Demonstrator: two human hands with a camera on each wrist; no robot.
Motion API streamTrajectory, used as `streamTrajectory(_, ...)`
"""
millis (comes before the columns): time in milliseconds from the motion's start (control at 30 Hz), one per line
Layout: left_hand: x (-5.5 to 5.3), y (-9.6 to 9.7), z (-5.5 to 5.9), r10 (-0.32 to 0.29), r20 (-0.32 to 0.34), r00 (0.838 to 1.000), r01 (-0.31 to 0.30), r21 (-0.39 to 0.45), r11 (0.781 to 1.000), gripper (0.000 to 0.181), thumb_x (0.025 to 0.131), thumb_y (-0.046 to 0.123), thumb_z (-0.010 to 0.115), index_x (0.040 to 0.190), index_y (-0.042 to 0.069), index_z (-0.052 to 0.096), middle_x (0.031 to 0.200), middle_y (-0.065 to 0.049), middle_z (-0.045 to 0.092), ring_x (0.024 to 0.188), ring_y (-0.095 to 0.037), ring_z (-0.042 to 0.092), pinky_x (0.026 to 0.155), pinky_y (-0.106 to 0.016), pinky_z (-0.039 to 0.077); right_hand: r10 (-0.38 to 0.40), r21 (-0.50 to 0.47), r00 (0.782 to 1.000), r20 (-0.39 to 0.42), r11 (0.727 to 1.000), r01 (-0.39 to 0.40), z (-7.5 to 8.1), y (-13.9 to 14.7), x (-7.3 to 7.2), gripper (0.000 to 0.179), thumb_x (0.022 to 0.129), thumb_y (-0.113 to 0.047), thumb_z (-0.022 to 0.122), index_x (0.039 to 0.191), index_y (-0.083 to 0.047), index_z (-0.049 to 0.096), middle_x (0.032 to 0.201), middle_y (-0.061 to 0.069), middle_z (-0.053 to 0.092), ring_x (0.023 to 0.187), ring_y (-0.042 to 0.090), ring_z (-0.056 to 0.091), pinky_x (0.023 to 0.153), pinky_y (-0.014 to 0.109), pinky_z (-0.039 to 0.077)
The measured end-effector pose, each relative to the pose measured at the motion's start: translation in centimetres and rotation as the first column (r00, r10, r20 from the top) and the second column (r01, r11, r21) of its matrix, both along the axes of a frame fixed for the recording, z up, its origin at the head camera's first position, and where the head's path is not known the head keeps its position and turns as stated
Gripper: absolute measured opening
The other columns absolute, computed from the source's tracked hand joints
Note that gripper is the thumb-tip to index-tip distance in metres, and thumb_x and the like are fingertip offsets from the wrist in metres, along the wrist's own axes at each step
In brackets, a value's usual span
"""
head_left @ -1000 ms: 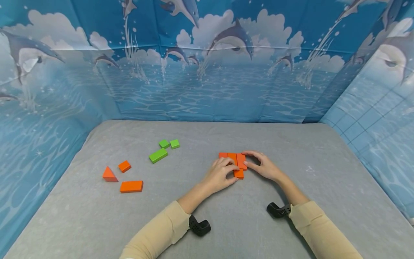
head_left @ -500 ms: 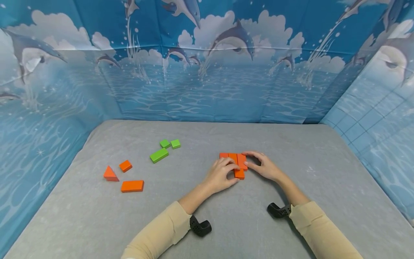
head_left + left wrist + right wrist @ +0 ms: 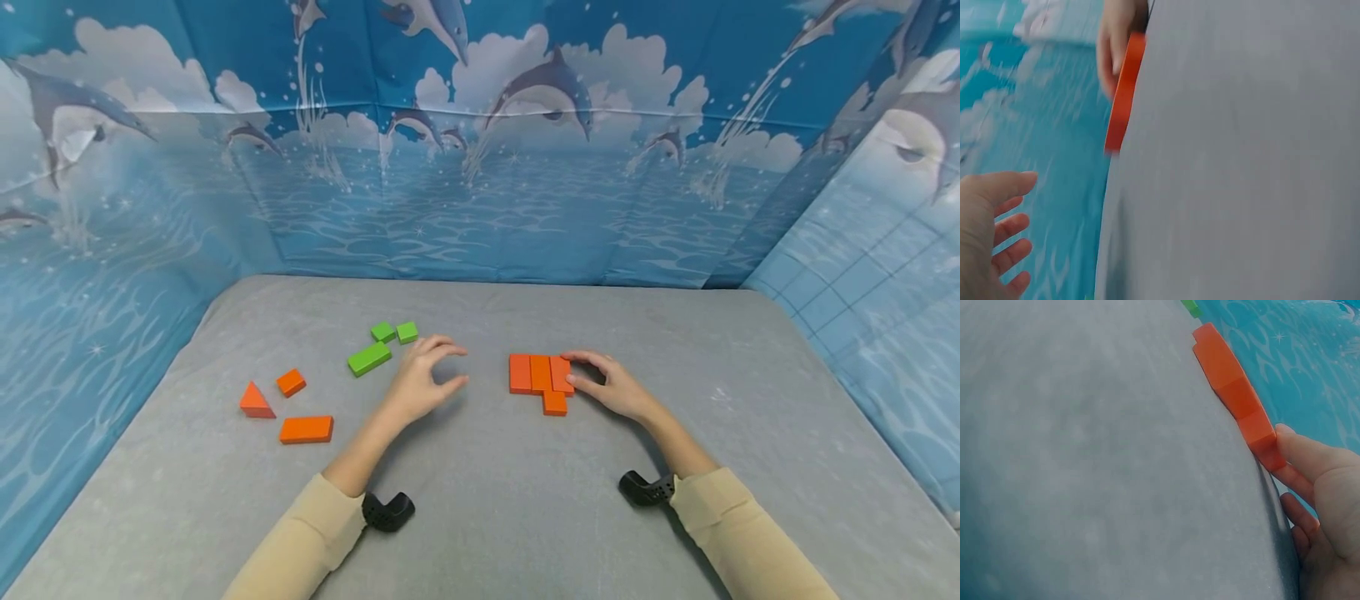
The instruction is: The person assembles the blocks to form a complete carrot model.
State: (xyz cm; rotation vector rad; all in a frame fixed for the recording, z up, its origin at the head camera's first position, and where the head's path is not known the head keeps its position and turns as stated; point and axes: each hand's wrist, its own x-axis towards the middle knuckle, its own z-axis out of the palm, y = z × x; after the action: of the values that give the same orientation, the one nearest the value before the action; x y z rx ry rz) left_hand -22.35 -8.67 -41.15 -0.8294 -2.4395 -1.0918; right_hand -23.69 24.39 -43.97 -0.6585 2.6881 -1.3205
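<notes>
Three upright-lying orange blocks stand side by side on the grey table, the left one, the middle one and the right one. A smaller orange block touches their near side. My right hand holds the right orange block at its outer side with thumb and index finger; the right wrist view shows the thumb against the end of the orange row. Away to the left, my left hand hangs above the table with thumb and fingers spread apart, holding nothing, near the long green block.
Two small green blocks, one beside the other, lie behind the long green one. Farther left are an orange triangle, a small orange block and a long orange block. A dolphin-print curtain surrounds the table.
My left hand has let go of the orange blocks and moved left towards the green ones, uncovering the row. My right hand stays where it was.
</notes>
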Motion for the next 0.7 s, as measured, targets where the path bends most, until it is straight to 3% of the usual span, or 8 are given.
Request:
streamTrajectory(400,0.6,-12.1,-0.3,0.22,0.02,0.975,-0.219,-0.035,0.975,0.037,0.074,0.007,0.075,0.109,0.002,0.063,0.11,-0.014,0.058,0.103,-0.033,0.047,0.09,-0.053,0.032,-0.019,0.024,1.0,0.018,1.0,0.019,0.0,0.0,-0.1,0.044,0.09,-0.029,0.059,0.129,-0.009,0.051,0.133,0.013,0.047,0.128,0.033,0.033,0.103,0.055,0.022)
streamTrajectory(567,1.1,-16.1,-1.0,0.301,0.009,0.953,-0.301,-0.048,0.953,0.036,0.073,0.003,0.073,0.107,0.001,0.063,0.11,-0.018,0.057,0.103,-0.038,0.045,0.089,-0.057,0.029,-0.021,0.024,0.999,0.027,1.0,0.02,0.0,0.0,-0.1,0.045,0.09,-0.029,0.058,0.129,-0.01,0.05,0.134,0.013,0.046,0.129,0.033,0.032,0.103,0.055,0.021)
streamTrajectory(700,1.7,-18.5,-1.4,0.325,0.009,0.946,-0.324,-0.066,0.944,0.035,0.072,-0.001,0.07,0.106,0.001,0.063,0.111,-0.02,0.057,0.106,-0.039,0.043,0.089,-0.061,0.024,-0.021,0.027,0.999,0.03,0.999,0.02,0.1,0.0,0.0,0.045,0.09,-0.03,0.058,0.13,-0.009,0.05,0.134,0.013,0.046,0.129,0.033,0.032,0.103,0.055,0.021)
